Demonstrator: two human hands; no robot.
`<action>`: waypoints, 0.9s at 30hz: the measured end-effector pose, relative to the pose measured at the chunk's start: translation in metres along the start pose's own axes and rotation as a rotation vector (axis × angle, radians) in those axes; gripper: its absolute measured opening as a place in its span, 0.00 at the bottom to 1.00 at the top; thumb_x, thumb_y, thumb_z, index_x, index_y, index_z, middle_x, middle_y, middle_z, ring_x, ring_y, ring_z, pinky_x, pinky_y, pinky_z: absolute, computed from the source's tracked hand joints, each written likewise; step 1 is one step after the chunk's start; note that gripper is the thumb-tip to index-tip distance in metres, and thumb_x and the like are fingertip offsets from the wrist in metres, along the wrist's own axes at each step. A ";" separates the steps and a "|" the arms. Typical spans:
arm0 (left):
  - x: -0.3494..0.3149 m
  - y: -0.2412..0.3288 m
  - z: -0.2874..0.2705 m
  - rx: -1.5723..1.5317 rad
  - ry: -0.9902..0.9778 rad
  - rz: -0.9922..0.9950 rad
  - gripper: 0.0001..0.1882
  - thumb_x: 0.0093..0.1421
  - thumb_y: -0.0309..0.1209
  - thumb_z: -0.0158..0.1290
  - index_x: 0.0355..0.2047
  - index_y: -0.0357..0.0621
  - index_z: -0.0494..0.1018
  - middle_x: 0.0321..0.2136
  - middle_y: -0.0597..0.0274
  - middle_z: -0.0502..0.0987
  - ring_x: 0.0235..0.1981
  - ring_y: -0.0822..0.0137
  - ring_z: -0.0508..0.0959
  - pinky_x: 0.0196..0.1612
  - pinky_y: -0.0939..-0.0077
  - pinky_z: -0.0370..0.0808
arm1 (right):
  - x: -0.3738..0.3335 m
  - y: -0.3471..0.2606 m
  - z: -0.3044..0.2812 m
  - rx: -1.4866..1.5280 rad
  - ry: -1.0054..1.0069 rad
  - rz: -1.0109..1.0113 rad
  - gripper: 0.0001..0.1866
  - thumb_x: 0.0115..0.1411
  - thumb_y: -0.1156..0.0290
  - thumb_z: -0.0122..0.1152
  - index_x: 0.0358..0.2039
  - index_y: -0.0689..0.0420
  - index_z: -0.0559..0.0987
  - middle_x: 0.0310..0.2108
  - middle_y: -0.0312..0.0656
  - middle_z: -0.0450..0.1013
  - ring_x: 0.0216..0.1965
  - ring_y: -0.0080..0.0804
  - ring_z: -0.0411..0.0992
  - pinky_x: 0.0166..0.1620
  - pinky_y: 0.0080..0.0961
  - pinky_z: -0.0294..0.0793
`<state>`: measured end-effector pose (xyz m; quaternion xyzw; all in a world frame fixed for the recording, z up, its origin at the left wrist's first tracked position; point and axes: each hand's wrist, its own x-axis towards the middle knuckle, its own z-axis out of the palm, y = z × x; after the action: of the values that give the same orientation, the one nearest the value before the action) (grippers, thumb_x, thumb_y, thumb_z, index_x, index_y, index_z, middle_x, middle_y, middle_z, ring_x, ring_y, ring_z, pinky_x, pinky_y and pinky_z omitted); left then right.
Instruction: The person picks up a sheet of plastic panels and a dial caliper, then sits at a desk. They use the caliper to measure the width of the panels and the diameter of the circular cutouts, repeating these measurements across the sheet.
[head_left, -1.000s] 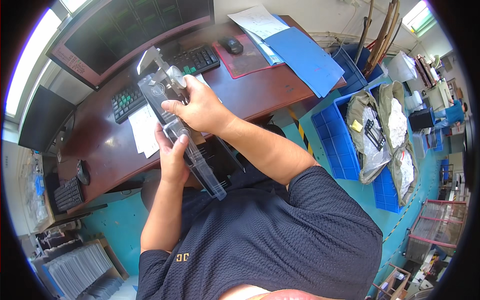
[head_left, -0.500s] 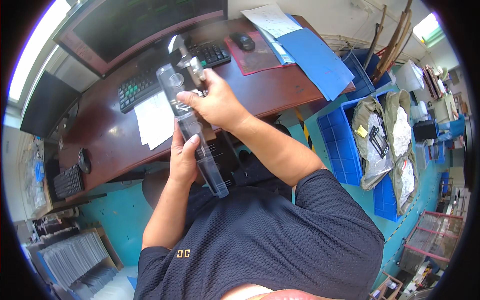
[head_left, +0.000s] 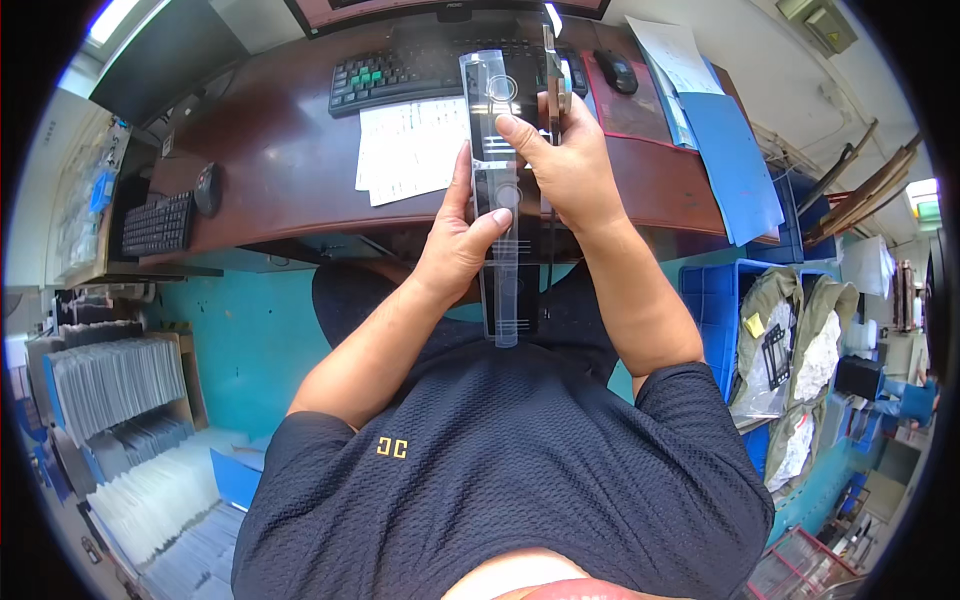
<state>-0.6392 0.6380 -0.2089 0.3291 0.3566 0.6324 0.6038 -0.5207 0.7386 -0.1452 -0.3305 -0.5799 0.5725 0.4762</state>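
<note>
A long, clear plastic piece with round rings and slots along it runs lengthwise away from my body, above my lap and the desk edge. My left hand is closed on its left side, thumb across the top face. My right hand is closed around a metal caliper, seen nearly edge-on, with its thumb pressing the plastic piece's upper part. The caliper stands just right of the piece; whether its jaws touch the plastic, I cannot tell.
A dark wooden desk holds a keyboard, paper sheets, a mouse on a red mat and a blue folder. A second keyboard lies left. Blue crates stand right; stacked sheets stand lower left.
My view has turned, and the plastic piece now points straight ahead instead of slanting left. The caliper has rotated to nearly edge-on beside it. Both hands keep their hold.
</note>
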 end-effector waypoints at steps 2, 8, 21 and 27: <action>-0.002 0.003 -0.001 0.021 -0.006 0.011 0.49 0.61 0.22 0.53 0.74 0.56 0.35 0.61 0.59 0.63 0.57 0.71 0.67 0.63 0.74 0.63 | -0.001 -0.002 0.003 0.010 -0.007 0.023 0.18 0.60 0.70 0.70 0.44 0.61 0.72 0.34 0.36 0.75 0.32 0.21 0.74 0.33 0.21 0.77; -0.004 0.004 -0.007 0.027 -0.014 -0.009 0.47 0.62 0.24 0.52 0.74 0.55 0.36 0.62 0.60 0.62 0.58 0.70 0.67 0.62 0.74 0.65 | -0.002 0.001 0.007 0.008 -0.009 0.040 0.18 0.60 0.69 0.69 0.45 0.61 0.72 0.35 0.37 0.75 0.33 0.22 0.74 0.34 0.22 0.77; -0.003 0.009 -0.019 0.031 0.087 -0.078 0.32 0.61 0.37 0.50 0.66 0.49 0.58 0.42 0.66 0.74 0.39 0.74 0.76 0.45 0.74 0.77 | 0.005 0.000 0.001 0.005 -0.054 0.123 0.23 0.58 0.59 0.72 0.44 0.61 0.73 0.33 0.40 0.75 0.32 0.25 0.76 0.32 0.20 0.75; -0.006 0.014 -0.020 0.084 0.090 -0.055 0.31 0.63 0.37 0.50 0.66 0.49 0.57 0.41 0.65 0.74 0.39 0.74 0.77 0.43 0.76 0.78 | 0.009 -0.003 -0.006 0.014 -0.065 0.140 0.20 0.60 0.61 0.70 0.45 0.60 0.75 0.34 0.42 0.75 0.23 0.20 0.74 0.16 0.09 0.63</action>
<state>-0.6634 0.6310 -0.2081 0.3156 0.4185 0.6141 0.5900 -0.5175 0.7484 -0.1410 -0.3483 -0.5665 0.6187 0.4183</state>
